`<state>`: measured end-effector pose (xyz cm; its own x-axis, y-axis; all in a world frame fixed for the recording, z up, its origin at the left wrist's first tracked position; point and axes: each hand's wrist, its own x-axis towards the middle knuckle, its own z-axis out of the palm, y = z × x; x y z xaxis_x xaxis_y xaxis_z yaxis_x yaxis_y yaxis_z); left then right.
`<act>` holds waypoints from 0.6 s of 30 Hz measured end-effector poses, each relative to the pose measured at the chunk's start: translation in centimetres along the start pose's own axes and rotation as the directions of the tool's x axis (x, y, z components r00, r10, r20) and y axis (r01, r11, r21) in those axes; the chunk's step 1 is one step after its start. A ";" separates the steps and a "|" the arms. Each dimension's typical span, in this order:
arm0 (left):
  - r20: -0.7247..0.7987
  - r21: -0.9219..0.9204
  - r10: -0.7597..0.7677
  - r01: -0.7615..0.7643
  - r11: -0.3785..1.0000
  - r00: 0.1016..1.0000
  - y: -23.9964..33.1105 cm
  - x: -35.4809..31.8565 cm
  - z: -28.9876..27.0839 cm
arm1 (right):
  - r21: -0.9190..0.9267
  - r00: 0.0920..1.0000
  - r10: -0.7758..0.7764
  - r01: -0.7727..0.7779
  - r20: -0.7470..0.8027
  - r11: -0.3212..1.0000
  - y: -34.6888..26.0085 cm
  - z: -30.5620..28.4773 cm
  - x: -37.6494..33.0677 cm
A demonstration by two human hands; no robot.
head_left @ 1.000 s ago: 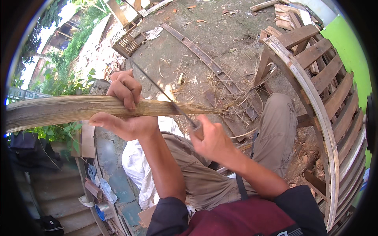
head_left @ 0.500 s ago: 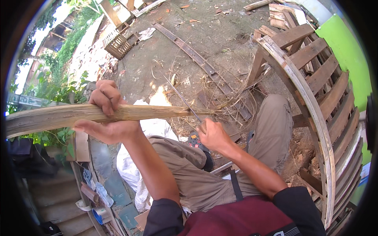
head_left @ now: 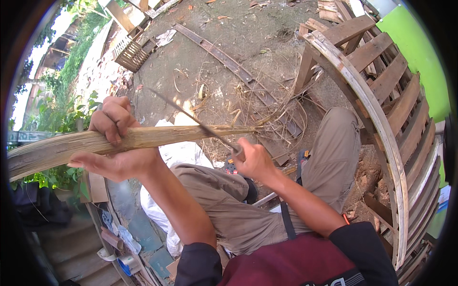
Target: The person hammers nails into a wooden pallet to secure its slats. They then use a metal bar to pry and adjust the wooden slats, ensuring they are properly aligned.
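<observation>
A long, pale, fibrous wooden stalk [head_left: 167,137] lies level across the view, broad at the left rim and tapering to a thin tip at the right. My left hand [head_left: 126,164] is closed round its thicker part, fingers over the top and thumb along the near side. In my right hand [head_left: 257,159], the fist grips the handle of a long, thin-bladed knife [head_left: 186,113]. The blade slants up and left, crossing over the stalk near its narrow end. Most of the handle is hidden by my fingers.
Beneath the tip, dry shavings [head_left: 281,119] litter the ground. A long metal bar [head_left: 214,51] lies beyond. To the right stands a slatted wooden frame [head_left: 377,105], close to my knee. White sacking [head_left: 183,152] is by my left leg; a slatted crate [head_left: 132,55] sits far left.
The knife has shifted left along the stalk, and its blade now slants further left. My left hand and the stalk have moved slightly left.
</observation>
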<state>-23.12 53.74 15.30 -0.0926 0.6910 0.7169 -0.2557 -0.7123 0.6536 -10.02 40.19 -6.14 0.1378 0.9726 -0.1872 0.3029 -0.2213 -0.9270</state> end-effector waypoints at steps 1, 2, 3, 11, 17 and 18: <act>0.035 -0.011 -0.017 0.017 1.000 0.999 0.0 0.2 0.6 | -0.031 0.995 0.091 -0.092 -0.048 0.995 5.1 0.9 1.3; 0.065 -0.025 -0.016 0.018 1.000 0.998 0.2 0.7 1.2 | -0.064 0.982 0.163 -0.170 -0.099 0.983 8.3 1.1 2.5; 0.077 -0.117 -0.052 0.061 0.991 0.996 0.3 0.7 1.9 | -0.127 0.984 0.140 -0.154 -0.111 0.980 9.1 1.1 3.3; 0.109 -0.151 -0.173 0.189 0.970 0.979 0.1 1.1 0.8 | -0.105 0.974 0.217 -0.222 -0.059 0.969 9.9 1.8 1.9; 0.021 -0.087 -0.168 0.170 0.982 0.985 -0.3 1.3 0.5 | -0.154 0.981 0.189 -0.195 -0.051 0.969 9.9 1.3 2.2; 0.039 -0.083 -0.164 0.166 0.983 0.986 -0.1 1.3 0.5 | -0.094 0.994 0.108 -0.111 -0.036 0.989 8.1 1.1 1.7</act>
<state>-22.70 54.60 16.28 -0.0116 0.7929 0.6092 -0.3465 -0.5747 0.7414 -8.40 40.14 -14.30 0.2037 0.9399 -0.2740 0.3732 -0.3333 -0.8658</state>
